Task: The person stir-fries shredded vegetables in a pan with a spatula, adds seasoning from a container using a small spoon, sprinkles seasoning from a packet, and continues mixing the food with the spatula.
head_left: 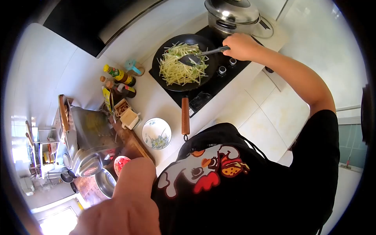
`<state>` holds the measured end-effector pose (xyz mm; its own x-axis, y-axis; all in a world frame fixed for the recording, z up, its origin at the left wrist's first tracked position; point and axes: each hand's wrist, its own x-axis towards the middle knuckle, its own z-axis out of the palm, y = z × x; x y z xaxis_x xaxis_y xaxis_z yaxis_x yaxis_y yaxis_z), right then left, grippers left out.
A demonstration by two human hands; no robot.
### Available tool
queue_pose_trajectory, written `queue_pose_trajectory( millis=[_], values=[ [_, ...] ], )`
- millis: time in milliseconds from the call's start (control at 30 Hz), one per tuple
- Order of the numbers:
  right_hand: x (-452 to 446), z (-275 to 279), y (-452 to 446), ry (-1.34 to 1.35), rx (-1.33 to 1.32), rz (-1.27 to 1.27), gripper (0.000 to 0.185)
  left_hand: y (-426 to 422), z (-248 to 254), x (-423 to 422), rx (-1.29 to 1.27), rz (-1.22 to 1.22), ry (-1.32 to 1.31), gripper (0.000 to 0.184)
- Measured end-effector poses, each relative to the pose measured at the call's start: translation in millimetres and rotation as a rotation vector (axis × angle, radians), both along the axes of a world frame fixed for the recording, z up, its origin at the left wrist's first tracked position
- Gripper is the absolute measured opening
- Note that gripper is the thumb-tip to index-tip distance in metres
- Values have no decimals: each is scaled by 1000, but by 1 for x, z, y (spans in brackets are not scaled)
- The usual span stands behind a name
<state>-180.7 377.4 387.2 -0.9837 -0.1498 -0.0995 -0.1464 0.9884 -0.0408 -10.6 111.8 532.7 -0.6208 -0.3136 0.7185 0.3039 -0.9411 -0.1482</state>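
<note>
My right hand [239,47] is closed around the handle of a black spatula [190,59], whose head rests among pale shredded strips [176,72] with some green pieces. These lie in a black frying pan [211,72] on the stove, its wooden handle [185,117] pointing toward me. My left hand [117,213] is large and blurred at the lower left, close to the camera; its fingers are cut off or hidden, and nothing held shows. A white plate with a flower pattern [156,134] sits on the counter between the left hand and the pan.
A lidded steel pot [232,17] stands on the stove's far right. Left of the pan are sauce bottles [120,75], a turquoise-handled jar [134,67] and white condiment boxes [129,118]. Farther left are a steel bowl [105,182] and a plate with red pieces [120,162].
</note>
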Motion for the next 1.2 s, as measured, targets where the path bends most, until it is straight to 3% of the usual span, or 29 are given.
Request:
queue_pose_trajectory(
  millis=[100, 167, 233, 333, 367, 467, 600, 700, 767, 833, 933, 1000, 1100, 1167, 1200],
  values=[
    [-4, -4, 7, 32, -17, -27, 20, -49, 16, -21, -514, -565, 39, 9],
    [-12, -11, 13, 96, 10, -15, 22, -82, 22, -35, -701, -869, 128, 11],
    [-16, -7, 14, 96, 62, -13, 24, -86, 23, -39, -714, -975, 210, 12],
    [-26, 0, 14, 77, 110, -85, 28, -60, 12, -26, -727, -776, 166, 13],
    [-29, -1, 12, 44, 107, -149, 30, -48, 12, -21, -546, -699, 103, 13],
    [-37, 6, 12, 41, 230, -82, 23, -60, 8, -15, -460, -642, 36, 12],
    [-45, 15, 5, 37, 272, -58, 21, -100, 8, -27, -663, -694, 225, 11],
    [-40, 37, -18, -188, 312, -177, 32, -107, 2, -24, -675, -680, 263, 11],
    [-49, 34, -16, -266, 258, -210, 20, -104, -2, -16, -588, -628, 211, 10],
    [-50, 32, -14, -292, 195, -264, 19, -101, -6, -11, -506, -580, 165, 9],
    [-56, 33, -12, -348, 74, -362, 18, -121, -12, -15, -591, -516, 230, 17],
    [-55, 28, -15, -386, 19, -404, 18, -131, -32, -16, -873, -382, 10, 16],
    [-65, 28, -15, -502, -296, -534, 15, -135, -92, -34, -1246, -128, -288, 21],
    [-69, 24, -13, -575, -406, -633, 16, -117, -171, -77, -1638, 118, -474, 27],
    [-74, 19, -15, -613, -406, -680, 17, -114, -236, -85, -1945, 399, -533, 30]
  ],
)
